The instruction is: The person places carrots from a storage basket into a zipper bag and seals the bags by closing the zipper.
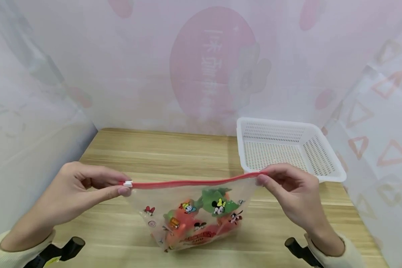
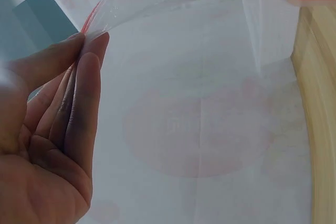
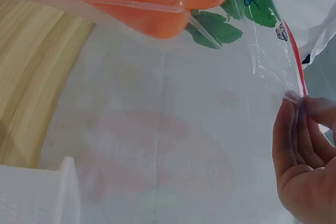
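Note:
Stretched between both hands is a clear zipper bag (image 1: pixel 195 208) printed with cartoon figures, its red zip strip running along the top. My left hand (image 1: pixel 83 190) pinches the top left corner, where the white slider (image 1: pixel 128 184) sits. At the opposite corner my right hand (image 1: pixel 293 193) pinches the strip's end between thumb and fingers. Inside the bag lie orange items with green leafy tops, like carrots (image 3: pixel 157 24). The left wrist view shows thumb and fingertips (image 2: pixel 90 61) closed on the bag's edge.
A white perforated plastic basket (image 1: pixel 271 154) stands at the back right of the wooden table (image 1: pixel 164 152). Printed pale sheets (image 1: pixel 137 74) hang behind the table and along both sides.

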Tool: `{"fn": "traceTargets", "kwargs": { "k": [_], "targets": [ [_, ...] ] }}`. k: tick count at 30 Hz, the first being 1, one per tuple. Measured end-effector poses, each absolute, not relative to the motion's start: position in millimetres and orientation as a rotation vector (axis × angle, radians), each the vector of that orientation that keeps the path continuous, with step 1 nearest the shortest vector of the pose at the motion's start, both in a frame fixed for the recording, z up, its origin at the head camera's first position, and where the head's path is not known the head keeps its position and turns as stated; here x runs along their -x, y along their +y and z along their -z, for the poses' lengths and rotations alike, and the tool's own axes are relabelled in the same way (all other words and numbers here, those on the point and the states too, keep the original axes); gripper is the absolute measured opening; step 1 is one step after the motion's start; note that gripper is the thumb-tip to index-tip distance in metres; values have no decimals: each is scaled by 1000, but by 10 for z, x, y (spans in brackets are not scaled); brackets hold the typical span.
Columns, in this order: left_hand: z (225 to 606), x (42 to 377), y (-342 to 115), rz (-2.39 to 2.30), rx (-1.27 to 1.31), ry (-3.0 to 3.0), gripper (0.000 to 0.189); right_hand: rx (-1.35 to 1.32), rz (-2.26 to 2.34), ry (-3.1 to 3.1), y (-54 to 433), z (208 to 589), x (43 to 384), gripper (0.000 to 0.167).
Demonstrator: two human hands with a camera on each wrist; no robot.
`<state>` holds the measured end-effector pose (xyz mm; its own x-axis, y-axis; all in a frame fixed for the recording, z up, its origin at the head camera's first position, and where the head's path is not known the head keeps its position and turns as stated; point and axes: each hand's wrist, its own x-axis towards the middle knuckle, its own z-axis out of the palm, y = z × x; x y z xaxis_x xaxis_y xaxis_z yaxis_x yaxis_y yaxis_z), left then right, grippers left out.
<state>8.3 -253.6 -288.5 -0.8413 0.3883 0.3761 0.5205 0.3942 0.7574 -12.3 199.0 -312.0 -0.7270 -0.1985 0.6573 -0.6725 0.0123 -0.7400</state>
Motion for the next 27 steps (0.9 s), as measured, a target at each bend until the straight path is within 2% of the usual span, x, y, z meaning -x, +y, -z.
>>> {"fn": "traceTargets", "kwargs": {
  "k": [5, 9, 12, 18, 27],
  "targets": [
    [2946, -53, -2550, 1458, 681, -2619, 22, -817, -1778, -2035, 1963, 3208, 68, 25],
    [3031, 126, -2520, 1499, 549, -2698, 14, -664, -1695, -2245, 1958, 3288, 233, 14],
    [3108, 331, -2487, 1550, 483, -2721, 19, -585, -1654, -2337, 1959, 3348, 452, 8],
    [3310, 741, -2466, 1620, 357, -2765, 35, -465, -1634, -2504, 1896, 3451, 899, 16],
    [3656, 1209, -2496, 1735, 296, -2706, 35, -327, -1437, -2804, 1700, 3591, 1426, 18]
  ]
}}
